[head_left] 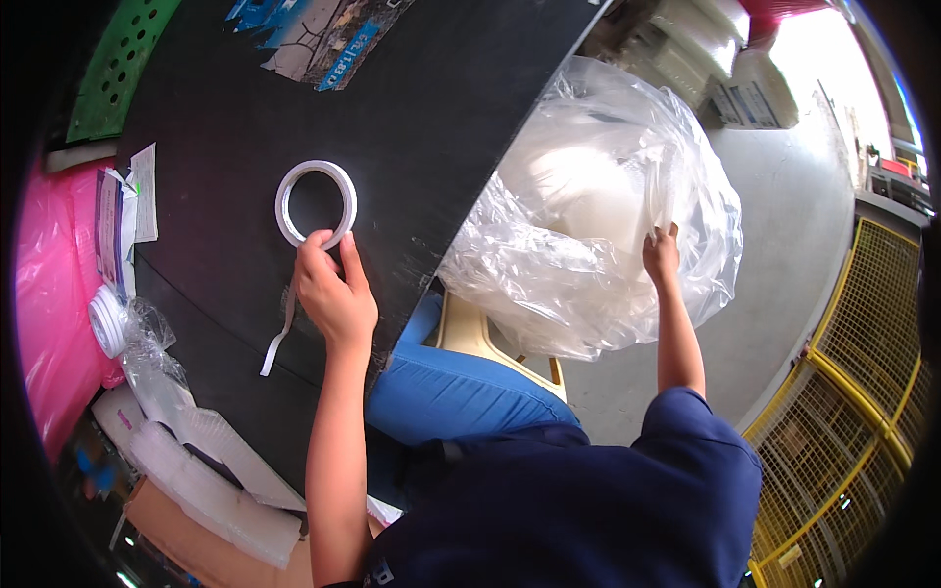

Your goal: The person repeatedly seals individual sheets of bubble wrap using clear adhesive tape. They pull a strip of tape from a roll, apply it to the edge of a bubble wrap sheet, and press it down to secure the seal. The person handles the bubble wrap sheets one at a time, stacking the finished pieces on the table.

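Note:
My left hand (334,292) pinches the near edge of a white tape roll (349,180), which is a wide thin ring above the black table (421,127). A loose strip of tape (279,345) hangs down beside the hand, its end free. Out to the right, my right hand (663,253) is closed on the edge of a large clear plastic bag (549,245). The bag bulges beside the table, with whitish contents showing dimly through it. What those contents are I cannot make out.
More white tape rolls (108,320) sit at the table's left edge, near paper labels (144,192) and pink plastic wrapping (59,284). Foam sheets (211,490) lie at the lower left. A cream chair (466,328) stands beside the table; yellow mesh fencing (872,333) is at far right.

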{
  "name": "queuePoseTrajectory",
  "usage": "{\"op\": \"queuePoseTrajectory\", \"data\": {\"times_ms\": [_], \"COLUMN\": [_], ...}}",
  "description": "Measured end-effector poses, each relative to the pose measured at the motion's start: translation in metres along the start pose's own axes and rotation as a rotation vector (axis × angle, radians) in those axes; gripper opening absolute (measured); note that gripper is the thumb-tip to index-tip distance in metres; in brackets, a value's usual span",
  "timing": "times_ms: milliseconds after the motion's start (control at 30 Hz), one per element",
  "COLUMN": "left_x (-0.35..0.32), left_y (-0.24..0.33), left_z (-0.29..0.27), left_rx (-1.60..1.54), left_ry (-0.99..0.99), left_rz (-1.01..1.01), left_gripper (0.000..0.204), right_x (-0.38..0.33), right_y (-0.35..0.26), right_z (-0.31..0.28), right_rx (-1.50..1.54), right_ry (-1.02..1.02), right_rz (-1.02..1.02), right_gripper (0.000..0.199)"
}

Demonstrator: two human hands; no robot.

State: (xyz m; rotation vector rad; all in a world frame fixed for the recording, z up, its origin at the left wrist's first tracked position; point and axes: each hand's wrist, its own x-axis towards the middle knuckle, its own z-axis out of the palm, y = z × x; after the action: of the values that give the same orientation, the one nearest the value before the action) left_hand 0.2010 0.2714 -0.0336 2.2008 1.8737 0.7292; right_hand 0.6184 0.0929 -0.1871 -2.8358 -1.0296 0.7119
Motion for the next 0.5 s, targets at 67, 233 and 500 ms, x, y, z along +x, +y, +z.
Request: {"op": "queuePoseTrajectory", "data": {"times_ms": [67, 233, 500], "left_x": [0.000, -0.004, -0.038], "left_y": [-0.001, -0.008, 0.092], "left_z": [-0.001, 0.001, -0.046], "left_rx": [-0.023, -0.131, -1.080], "left_ry": [0.015, 0.084, -0.365], "left_rz": [0.032, 0.067, -0.114], "left_gripper": [0.019, 0.025, 0.044], "right_x": [-0.005, -0.045, -0.200], "right_y": [0.033, 0.014, -0.107], "right_z": [-0.025, -0.166, -0.312], "right_rx": [-0.059, 0.586, 0.210], "right_ry": [0.160, -0.132, 0.591], "right_rz": [-0.155, -0.021, -0.928], "right_gripper": [0.034, 0.048, 0.024]}}
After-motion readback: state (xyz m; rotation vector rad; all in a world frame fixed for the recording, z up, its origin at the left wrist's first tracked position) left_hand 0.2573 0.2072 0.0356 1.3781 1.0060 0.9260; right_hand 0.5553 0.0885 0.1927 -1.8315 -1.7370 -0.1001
